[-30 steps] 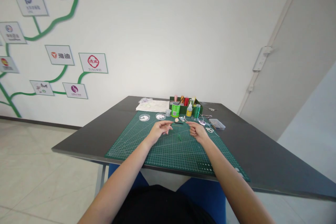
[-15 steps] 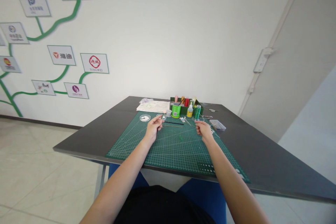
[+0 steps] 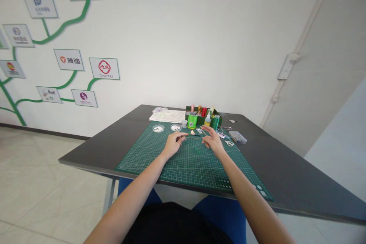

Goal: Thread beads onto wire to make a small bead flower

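My left hand [image 3: 174,143] is closed in a pinch on a thin dark stem that points right. At the stem's tip shows a small pale flower-like piece [image 3: 193,132]; its details are too small to make out. Just right of it my right hand [image 3: 212,142] hovers with its fingers apart, holding nothing that I can see. Both hands are over the green cutting mat [image 3: 183,164]. Beyond them stand a bright green can [image 3: 192,121] and a glue bottle [image 3: 207,119], whose lower part is behind my right fingers.
Two shallow round dishes [image 3: 158,128] lie at the mat's far left. Behind are white sheets [image 3: 168,116] and a dark green box [image 3: 219,113] with thread spools. White-handled scissors [image 3: 229,143], a green spool [image 3: 216,122] and a clear plastic case [image 3: 237,137] are on the right.
My left hand has turned, swinging the pale piece to the right and nearer the middle. My right hand has moved left towards it, its fingers going from a pinch to spread.
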A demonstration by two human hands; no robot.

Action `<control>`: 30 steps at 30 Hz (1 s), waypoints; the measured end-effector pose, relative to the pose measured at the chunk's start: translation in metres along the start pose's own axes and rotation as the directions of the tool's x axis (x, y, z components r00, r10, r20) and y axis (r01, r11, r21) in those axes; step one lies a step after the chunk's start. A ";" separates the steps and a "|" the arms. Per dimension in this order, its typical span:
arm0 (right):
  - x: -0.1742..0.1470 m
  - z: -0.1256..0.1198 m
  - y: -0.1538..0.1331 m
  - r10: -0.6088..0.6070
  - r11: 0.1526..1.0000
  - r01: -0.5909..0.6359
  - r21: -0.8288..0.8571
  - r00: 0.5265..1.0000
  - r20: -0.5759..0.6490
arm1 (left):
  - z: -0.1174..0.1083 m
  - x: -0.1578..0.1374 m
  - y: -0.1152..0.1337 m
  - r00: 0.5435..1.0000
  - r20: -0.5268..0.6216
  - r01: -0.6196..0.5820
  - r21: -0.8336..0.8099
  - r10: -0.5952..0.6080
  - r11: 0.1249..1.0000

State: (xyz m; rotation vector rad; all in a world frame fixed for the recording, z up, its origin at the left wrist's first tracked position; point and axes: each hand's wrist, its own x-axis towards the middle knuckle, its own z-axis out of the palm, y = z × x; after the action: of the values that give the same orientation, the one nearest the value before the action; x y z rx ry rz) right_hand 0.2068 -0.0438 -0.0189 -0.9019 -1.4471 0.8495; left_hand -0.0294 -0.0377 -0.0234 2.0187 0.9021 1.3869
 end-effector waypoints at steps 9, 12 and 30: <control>-0.016 0.027 -0.006 0.185 0.947 -0.278 0.158 0.879 0.439 | 0.003 0.001 -0.004 0.981 0.193 0.052 -0.183 -0.016 0.982; -0.016 0.027 -0.002 0.203 0.943 -0.304 0.139 0.851 0.484 | 0.004 0.001 -0.006 0.979 0.202 0.078 -0.212 -0.035 0.974; -0.010 0.022 0.000 0.218 0.966 -0.122 -0.228 0.858 0.464 | 0.000 -0.001 -0.006 1.000 -0.004 0.018 0.219 -0.017 0.976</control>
State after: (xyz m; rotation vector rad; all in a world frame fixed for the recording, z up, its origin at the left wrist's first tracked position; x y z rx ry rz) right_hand 0.1851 -0.0532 -0.0245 -1.0172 -1.9329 1.1435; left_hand -0.0314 -0.0346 -0.0282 2.1641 1.1143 1.3297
